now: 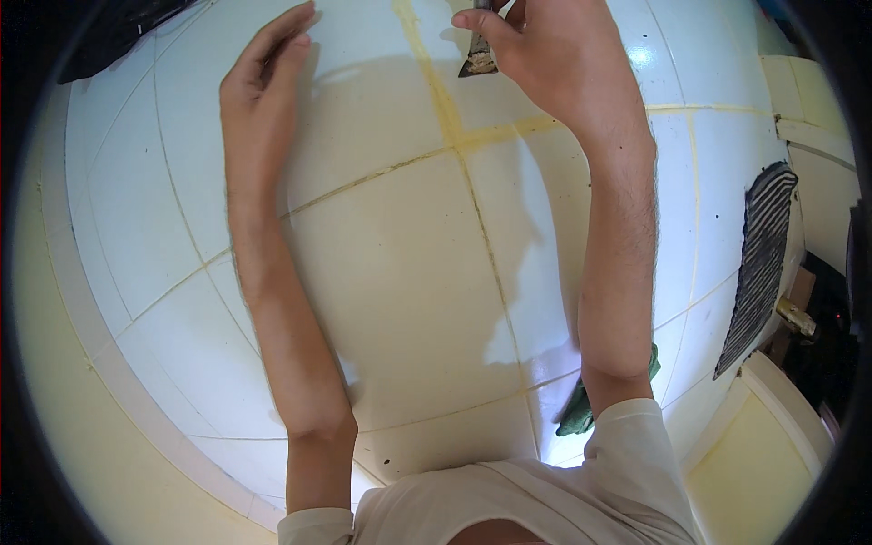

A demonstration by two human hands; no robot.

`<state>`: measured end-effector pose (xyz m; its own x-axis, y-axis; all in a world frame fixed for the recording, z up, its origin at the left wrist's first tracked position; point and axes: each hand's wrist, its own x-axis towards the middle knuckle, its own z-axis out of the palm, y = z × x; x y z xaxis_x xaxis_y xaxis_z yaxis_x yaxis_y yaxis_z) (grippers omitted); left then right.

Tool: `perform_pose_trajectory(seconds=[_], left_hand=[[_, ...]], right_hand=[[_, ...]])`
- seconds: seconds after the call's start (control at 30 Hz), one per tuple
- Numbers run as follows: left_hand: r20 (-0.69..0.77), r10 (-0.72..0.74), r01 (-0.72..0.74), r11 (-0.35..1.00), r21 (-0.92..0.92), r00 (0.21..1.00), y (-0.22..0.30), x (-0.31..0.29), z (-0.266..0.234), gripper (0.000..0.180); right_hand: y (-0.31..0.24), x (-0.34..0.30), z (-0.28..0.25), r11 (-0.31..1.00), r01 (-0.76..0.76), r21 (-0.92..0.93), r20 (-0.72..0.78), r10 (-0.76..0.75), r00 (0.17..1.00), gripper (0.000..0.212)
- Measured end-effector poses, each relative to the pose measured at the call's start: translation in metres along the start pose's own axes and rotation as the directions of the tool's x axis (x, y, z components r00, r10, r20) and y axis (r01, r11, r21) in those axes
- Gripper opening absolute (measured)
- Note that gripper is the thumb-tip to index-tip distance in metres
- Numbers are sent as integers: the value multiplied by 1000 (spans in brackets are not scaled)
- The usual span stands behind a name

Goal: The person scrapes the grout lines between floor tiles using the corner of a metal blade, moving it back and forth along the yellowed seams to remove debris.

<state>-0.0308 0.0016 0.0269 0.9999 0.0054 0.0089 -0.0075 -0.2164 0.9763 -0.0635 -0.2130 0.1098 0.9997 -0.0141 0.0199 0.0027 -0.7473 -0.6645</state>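
Note:
At the top of the view, my right hand (563, 64) grips a small scraper (479, 62). Its flared, stained end points down toward the pale tiles (391, 291); whether it touches them I cannot tell. The handle is mostly hidden by my fingers and the upper edge. Just left of the scraper runs a wide yellow joint line (436, 91), which meets a second yellow stretch (518, 130) under my right wrist. My left hand (263, 77) is at the upper left, fingers stretched out and thumb apart, holding nothing. Whether it rests on the tiles is unclear.
A black-and-grey striped mat (761, 263) lies at the right. A dark green cloth (574, 413) shows beside my right elbow. Something black (109, 36) sits at the upper left. A brass-coloured cylinder (797, 318) is near the right rim. A pale wall (54, 363) curves along the left.

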Motion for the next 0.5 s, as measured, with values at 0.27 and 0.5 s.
perform_pose_trajectory(seconds=[0.27,0.5], left_hand=[[295,253,-371,798,475,921,-3,-2,2,45],[342,-4,-264,626,733,940,24,-22,18,73]], right_hand=[[11,0,19,994,99,54,-177,-88,980,34],[15,4,21,984,138,110,-133,-123,983,33]])
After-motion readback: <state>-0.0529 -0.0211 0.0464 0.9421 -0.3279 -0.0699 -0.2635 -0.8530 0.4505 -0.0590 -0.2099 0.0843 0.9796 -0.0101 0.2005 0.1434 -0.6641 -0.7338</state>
